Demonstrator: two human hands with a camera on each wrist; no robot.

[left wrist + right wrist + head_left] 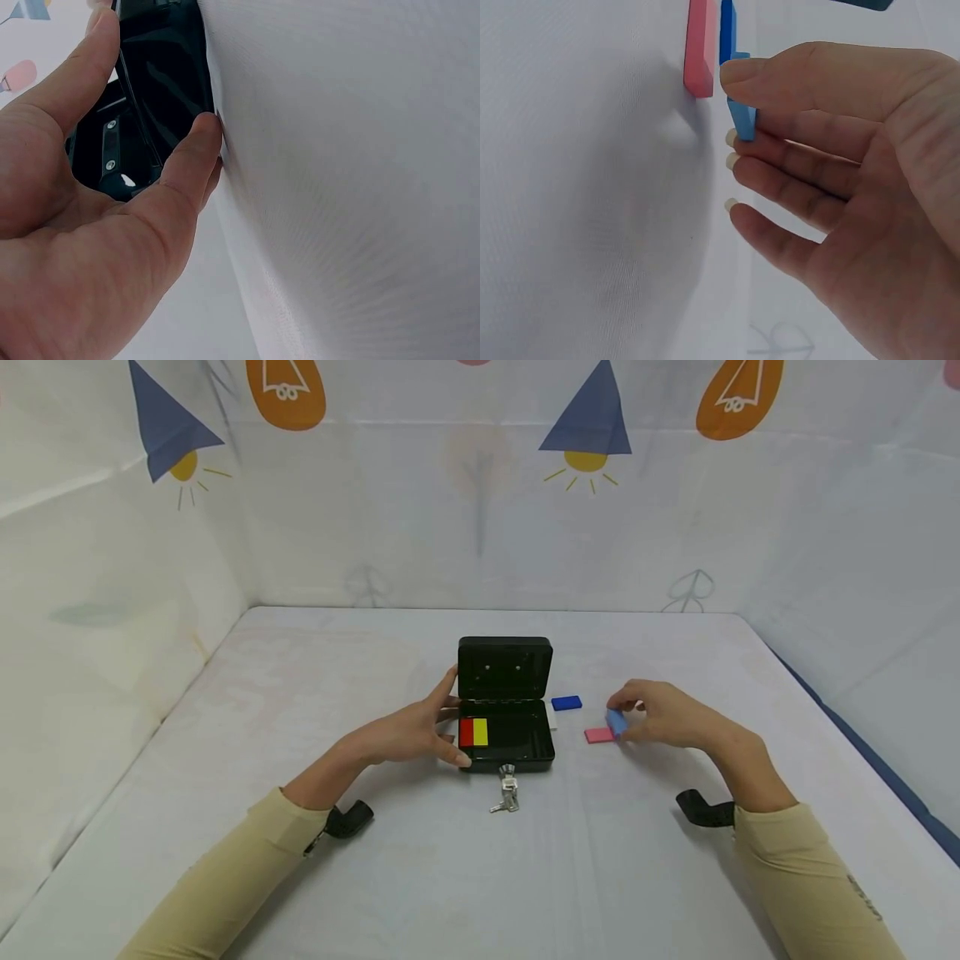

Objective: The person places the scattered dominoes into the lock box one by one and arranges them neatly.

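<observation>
A black cash box (513, 743) stands on the table with its lid (504, 667) raised. My left hand (408, 731) touches its left side with spread fingers, the thumb at the front corner; the left wrist view shows this hand (112, 217) against the box wall (169, 82). Inside, at the left, a red block (467, 732) and a yellow block (481, 732) lie side by side. Between thumb and fingers my right hand (663, 714) pinches a light blue block (742, 116), tilted above the table. Just left of it lies a pink block (599, 736).
A dark blue block (567, 702) lies right of the box, and a white piece (552, 717) partly shows against the box's right side. Keys (507, 795) hang at the front lock. White patterned fabric (420, 510) rises behind the table (420, 877).
</observation>
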